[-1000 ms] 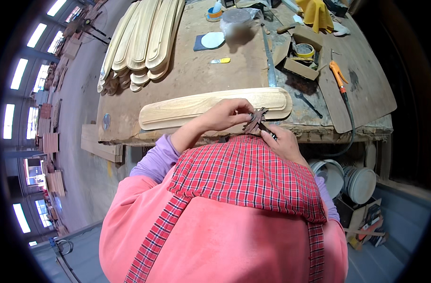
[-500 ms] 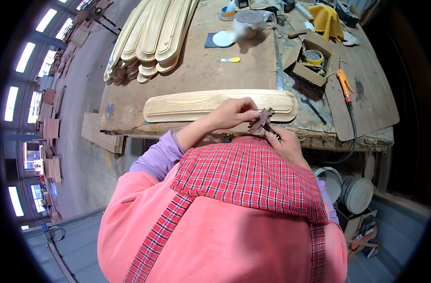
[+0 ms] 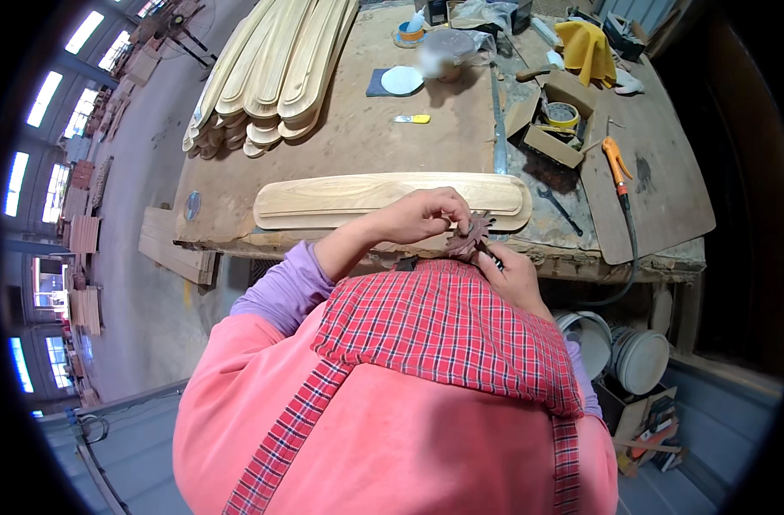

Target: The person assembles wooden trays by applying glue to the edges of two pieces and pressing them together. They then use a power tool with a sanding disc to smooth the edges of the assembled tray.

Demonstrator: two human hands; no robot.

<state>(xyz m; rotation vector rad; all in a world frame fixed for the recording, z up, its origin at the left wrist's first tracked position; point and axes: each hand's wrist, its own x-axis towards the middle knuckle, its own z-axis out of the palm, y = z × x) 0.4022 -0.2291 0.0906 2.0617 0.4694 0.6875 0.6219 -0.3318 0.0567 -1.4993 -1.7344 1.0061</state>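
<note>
At the bench's front edge, close to my chest, I hold a brown sandpaper flap wheel [image 3: 468,241] with ragged strips round its rim. My left hand [image 3: 420,216] is closed, its fingertips pinching the wheel's upper side. From the lower right my right hand [image 3: 514,280] grips a dark part just below the wheel; most of that part is hidden by the fingers and my apron. Just beyond my hands lies a long pale wooden panel [image 3: 357,196] with rounded ends and a raised, stepped edge.
Similar panels [image 3: 276,77] are stacked far left on the workbench [image 3: 383,146]. A yellow-handled scraper [image 3: 418,119], white disc [image 3: 401,81], open cardboard box [image 3: 553,146], wrench [image 3: 561,211] and orange air gun [image 3: 615,163] with hose lie around. White buckets [image 3: 639,359] sit below right.
The flap wheel has turned in my hands and now shows a rounder face. My left fingers have shifted slightly along it. The whole view has moved slightly.
</note>
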